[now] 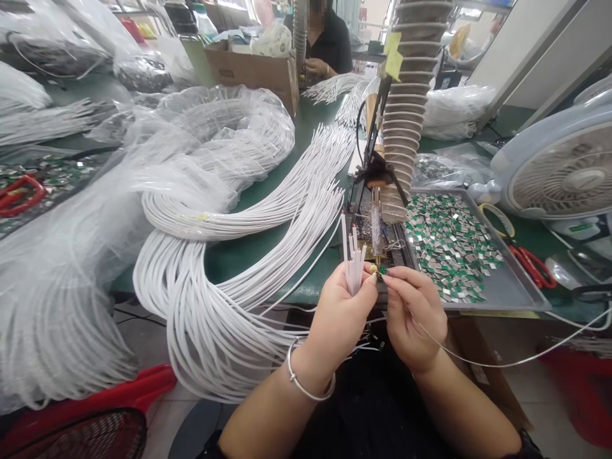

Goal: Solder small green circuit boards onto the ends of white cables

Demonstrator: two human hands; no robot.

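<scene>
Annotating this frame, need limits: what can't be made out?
Head view: lower stretch of the held white cables, hidden by the left hand.
Head view: whether the thin wire touches the green piece by the right hand, too small.
Head view: right side of the fan, cut off by right edge.

No lettering, label, brand, number or sign can be read here

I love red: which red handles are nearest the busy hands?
The red handles at the right, just beside the grey tray. The other red handles lie farther away, at the picture's left edge.
</scene>
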